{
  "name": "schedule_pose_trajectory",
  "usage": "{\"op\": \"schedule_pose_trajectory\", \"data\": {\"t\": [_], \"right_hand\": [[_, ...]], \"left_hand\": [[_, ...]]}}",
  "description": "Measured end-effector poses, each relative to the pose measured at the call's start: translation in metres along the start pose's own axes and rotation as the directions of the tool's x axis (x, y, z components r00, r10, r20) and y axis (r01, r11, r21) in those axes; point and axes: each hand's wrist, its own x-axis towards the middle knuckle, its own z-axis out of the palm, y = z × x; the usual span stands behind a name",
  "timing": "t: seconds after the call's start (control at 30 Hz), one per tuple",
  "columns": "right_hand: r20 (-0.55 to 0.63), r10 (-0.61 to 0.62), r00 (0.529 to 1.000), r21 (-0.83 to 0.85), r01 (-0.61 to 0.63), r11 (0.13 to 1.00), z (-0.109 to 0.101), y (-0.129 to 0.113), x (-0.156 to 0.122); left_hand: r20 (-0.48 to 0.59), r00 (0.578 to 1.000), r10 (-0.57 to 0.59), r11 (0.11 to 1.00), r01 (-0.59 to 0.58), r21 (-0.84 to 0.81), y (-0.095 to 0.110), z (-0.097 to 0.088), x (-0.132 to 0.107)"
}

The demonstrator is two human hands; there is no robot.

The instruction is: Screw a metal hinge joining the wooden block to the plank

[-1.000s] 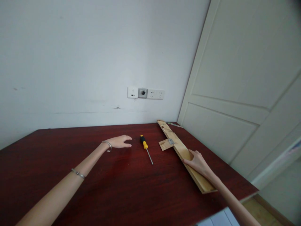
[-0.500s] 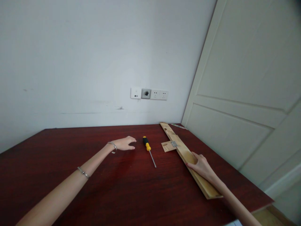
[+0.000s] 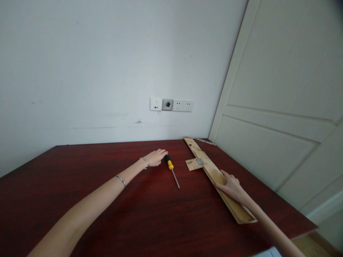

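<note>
Left hand (image 3: pixel 157 157), fingers flat, is laid at the screwdriver (image 3: pixel 171 169) handle's 9 o'clock, touching. Right hand (image 3: pixel 230 186) is spread on the wooden plank (image 3: pixel 211 172), counter (image 3: pixel 150 210) at 3 o'clock.

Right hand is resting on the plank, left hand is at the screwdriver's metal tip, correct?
Not quite. In the head view the left hand is at the black-and-yellow handle end of the screwdriver, not its metal tip, which points away from that hand. The right hand does rest on the plank.
</note>
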Motion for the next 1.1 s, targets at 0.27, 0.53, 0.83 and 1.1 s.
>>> {"op": "schedule_pose_trajectory", "data": {"t": [0.27, 0.53, 0.83, 1.1], "right_hand": [[-0.022, 0.021, 1.000, -0.015, -0.021, 1.000, 0.002, 0.006, 0.000], [-0.202, -0.206, 0.958, 0.121, 0.233, 0.965, -0.027, -0.013, -0.001], [-0.084, -0.362, 0.929, 0.332, 0.368, 0.868, -0.038, -0.081, 0.004], [0.158, -0.359, 0.920, 0.619, 0.191, 0.762, -0.037, -0.151, 0.023]], "left_hand": [[-0.003, 0.992, 0.126, 0.978, -0.124, 0.166, -0.003, 0.005, 0.031], [-0.008, 0.971, 0.238, 0.931, -0.226, 0.286, -0.004, 0.014, 0.041], [-0.117, 0.944, 0.308, 0.904, -0.252, 0.344, -0.006, -0.003, 0.028], [-0.220, 0.872, 0.437, 0.858, -0.331, 0.392, 0.025, -0.041, 0.026]]}}
